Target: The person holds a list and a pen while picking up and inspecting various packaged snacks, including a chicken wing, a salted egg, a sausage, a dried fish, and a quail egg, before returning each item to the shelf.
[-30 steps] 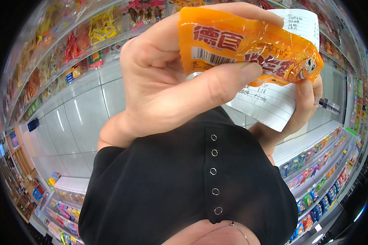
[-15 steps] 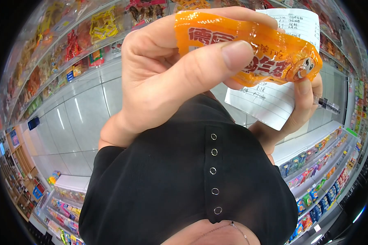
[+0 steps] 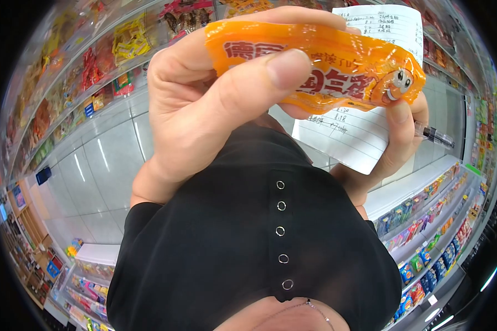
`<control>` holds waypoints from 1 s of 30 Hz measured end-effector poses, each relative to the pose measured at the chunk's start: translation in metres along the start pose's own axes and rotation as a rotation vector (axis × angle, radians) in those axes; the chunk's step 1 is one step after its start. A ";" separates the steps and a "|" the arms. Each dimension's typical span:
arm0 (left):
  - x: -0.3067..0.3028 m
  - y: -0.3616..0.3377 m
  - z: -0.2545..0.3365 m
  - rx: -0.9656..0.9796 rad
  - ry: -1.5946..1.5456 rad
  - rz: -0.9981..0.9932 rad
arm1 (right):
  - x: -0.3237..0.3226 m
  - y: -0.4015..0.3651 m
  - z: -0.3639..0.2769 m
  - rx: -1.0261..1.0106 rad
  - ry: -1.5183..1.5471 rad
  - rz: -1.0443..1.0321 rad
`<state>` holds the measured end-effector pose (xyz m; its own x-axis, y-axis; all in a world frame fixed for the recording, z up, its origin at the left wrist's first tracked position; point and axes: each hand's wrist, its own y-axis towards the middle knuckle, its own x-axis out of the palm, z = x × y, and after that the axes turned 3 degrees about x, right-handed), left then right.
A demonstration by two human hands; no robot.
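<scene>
My left hand (image 3: 204,110) is raised close to the camera and grips an orange snack packet (image 3: 337,66), thumb across its front and fingers behind. The packet has red characters and a cartoon face at its right end. My right hand (image 3: 395,146) holds a white handwritten paper list (image 3: 359,138) behind the packet, along with a pen (image 3: 433,135) that sticks out to the right. Its thumb tip touches the packet's right end. The packet hides the middle of the list.
My black top with metal eyelets (image 3: 281,231) fills the lower middle. Shop shelves full of snack packets run along the upper left (image 3: 66,94) and the lower right (image 3: 431,237). A pale tiled aisle floor (image 3: 105,176) lies between them.
My left thumb has slid up over the barcode to the packet's front. Packet and both hands have shifted left and slightly up, and the cartoon face now faces the camera more fully.
</scene>
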<state>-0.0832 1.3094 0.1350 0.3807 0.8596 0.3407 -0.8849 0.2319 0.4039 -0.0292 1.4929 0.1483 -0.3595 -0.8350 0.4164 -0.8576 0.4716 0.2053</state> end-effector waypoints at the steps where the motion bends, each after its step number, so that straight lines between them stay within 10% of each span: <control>1: 0.000 0.000 0.001 -0.020 -0.019 -0.002 | 0.001 0.000 -0.001 0.018 0.033 0.009; 30: -0.001 0.018 0.000 -0.096 -0.076 -0.147 | -0.016 0.011 0.007 -0.174 -0.209 -0.007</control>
<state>-0.0994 1.3125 0.1424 0.5241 0.7770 0.3486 -0.8382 0.3982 0.3726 -0.0354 1.5092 0.1376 -0.4378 -0.8702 0.2260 -0.7906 0.4923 0.3641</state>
